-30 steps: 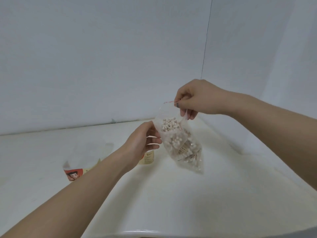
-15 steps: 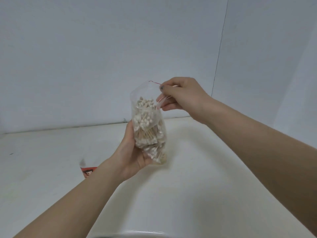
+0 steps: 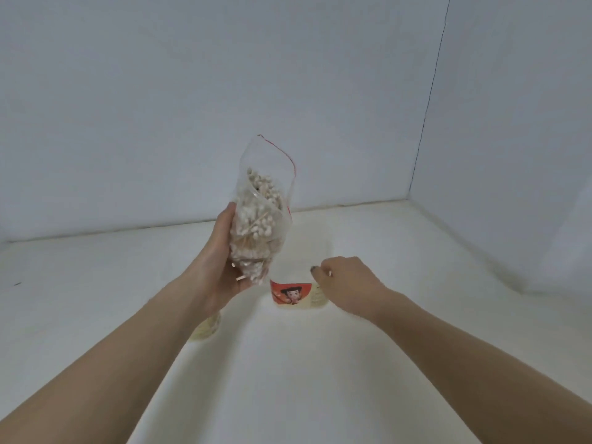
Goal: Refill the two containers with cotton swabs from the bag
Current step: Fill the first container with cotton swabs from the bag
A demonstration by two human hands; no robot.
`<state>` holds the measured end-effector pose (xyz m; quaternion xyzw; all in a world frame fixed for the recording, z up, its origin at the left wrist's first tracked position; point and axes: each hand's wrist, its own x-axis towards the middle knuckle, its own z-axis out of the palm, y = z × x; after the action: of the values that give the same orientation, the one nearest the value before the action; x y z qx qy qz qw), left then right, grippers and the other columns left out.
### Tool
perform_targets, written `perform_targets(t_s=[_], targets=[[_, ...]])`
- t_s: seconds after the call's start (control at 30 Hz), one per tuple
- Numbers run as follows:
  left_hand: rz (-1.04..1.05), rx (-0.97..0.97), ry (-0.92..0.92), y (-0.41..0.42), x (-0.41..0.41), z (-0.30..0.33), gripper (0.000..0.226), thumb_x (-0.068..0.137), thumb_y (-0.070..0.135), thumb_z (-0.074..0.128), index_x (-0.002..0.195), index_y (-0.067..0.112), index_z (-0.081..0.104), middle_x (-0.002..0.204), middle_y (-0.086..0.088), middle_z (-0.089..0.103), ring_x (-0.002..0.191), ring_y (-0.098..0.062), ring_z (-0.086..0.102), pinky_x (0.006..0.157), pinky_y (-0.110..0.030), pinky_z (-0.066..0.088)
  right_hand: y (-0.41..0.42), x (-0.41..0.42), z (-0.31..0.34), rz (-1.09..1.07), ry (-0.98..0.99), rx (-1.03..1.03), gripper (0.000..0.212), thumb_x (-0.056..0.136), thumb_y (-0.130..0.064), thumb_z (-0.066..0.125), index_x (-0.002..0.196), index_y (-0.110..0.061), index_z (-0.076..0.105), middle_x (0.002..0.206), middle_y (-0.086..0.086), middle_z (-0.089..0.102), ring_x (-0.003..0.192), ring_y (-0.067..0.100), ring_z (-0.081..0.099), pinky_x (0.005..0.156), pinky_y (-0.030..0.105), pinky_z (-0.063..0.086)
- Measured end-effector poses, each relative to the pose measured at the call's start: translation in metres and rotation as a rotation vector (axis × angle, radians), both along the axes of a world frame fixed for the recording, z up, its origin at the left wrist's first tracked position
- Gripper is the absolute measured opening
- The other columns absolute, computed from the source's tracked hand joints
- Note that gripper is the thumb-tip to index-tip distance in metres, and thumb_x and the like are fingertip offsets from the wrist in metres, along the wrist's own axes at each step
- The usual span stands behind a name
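Note:
My left hand (image 3: 224, 267) grips a clear zip bag (image 3: 259, 225) packed with cotton swabs and holds it upright above the table. Its red-lined mouth gapes open at the top. Just right of and below the bag stands a clear container (image 3: 296, 294) with a red cartoon label. My right hand (image 3: 346, 283) is at its right side, with curled fingers and thumb closed on the clear wall near the top. A second container (image 3: 208, 328) with a pale label shows partly from behind my left wrist.
Everything stands on a white table (image 3: 288, 379) boxed in by white walls at the back (image 3: 224, 91) and at the right (image 3: 512, 155). The corner seam runs down at the far right.
My right hand has let go of the bag's mouth and dropped to the labelled container. My left hand has taken the bag and turned it upright. The view has shifted left.

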<state>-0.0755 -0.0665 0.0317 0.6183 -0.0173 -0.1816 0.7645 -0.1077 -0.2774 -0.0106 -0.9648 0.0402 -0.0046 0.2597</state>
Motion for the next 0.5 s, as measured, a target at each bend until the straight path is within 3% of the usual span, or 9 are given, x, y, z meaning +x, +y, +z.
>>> perform_targets(t_s=[0.13, 0.23, 0.33, 0.43, 0.5], targets=[[0.014, 0.125, -0.002, -0.012, 0.005, -0.015, 0.061, 0.086, 0.074, 0.052, 0.102, 0.018, 0.072, 0.097, -0.013, 0.065, 0.077, -0.028, 0.054, 0.080, -0.042, 0.044, -0.032, 0.005, 0.000, -0.106, -0.088, -0.101, 0.044, 0.102, -0.036, 0.035, 0.063, -0.016, 0.042, 0.073, 0.007, 0.055, 0.068, 0.027, 0.053, 0.058, 0.032, 0.036], [0.009, 0.169, 0.037, -0.020, 0.012, -0.027, 0.055, 0.081, 0.073, 0.058, 0.097, 0.022, 0.068, 0.087, -0.014, 0.054, 0.067, -0.026, 0.044, 0.070, -0.039, 0.041, -0.065, 0.006, 0.000, -0.186, -0.076, -0.109, 0.043, 0.102, -0.035, 0.035, 0.067, -0.013, 0.045, 0.078, 0.008, 0.058, 0.069, 0.025, 0.053, 0.058, 0.032, 0.036], [0.036, 0.185, 0.071, -0.026, 0.021, -0.044, 0.061, 0.078, 0.075, 0.061, 0.101, 0.019, 0.069, 0.083, -0.009, 0.062, 0.058, -0.021, 0.052, 0.060, -0.031, 0.042, -0.086, 0.008, 0.004, -0.242, -0.051, -0.109, 0.042, 0.103, -0.031, 0.035, 0.068, -0.010, 0.044, 0.074, 0.007, 0.053, 0.068, 0.023, 0.050, 0.057, 0.031, 0.036], [0.133, 0.204, 0.079, -0.032, 0.033, -0.063, 0.086, 0.063, 0.079, 0.072, 0.127, 0.023, 0.061, 0.106, 0.000, 0.075, 0.075, -0.016, 0.070, 0.062, -0.028, 0.053, -0.093, 0.010, 0.001, -0.221, -0.096, -0.346, 0.028, 0.103, -0.022, 0.038, 0.084, -0.009, 0.053, 0.082, 0.004, 0.045, 0.085, 0.024, 0.049, 0.067, 0.032, 0.044], [0.201, 0.240, 0.021, -0.034, 0.037, -0.071, 0.087, 0.061, 0.077, 0.076, 0.128, 0.025, 0.056, 0.110, 0.003, 0.075, 0.092, -0.017, 0.073, 0.083, -0.036, 0.058, -0.087, 0.007, -0.001, -0.243, -0.378, -0.317, 0.013, 0.100, -0.020, 0.048, 0.100, -0.014, 0.059, 0.094, 0.002, 0.046, 0.091, 0.020, 0.047, 0.070, 0.029, 0.042]])
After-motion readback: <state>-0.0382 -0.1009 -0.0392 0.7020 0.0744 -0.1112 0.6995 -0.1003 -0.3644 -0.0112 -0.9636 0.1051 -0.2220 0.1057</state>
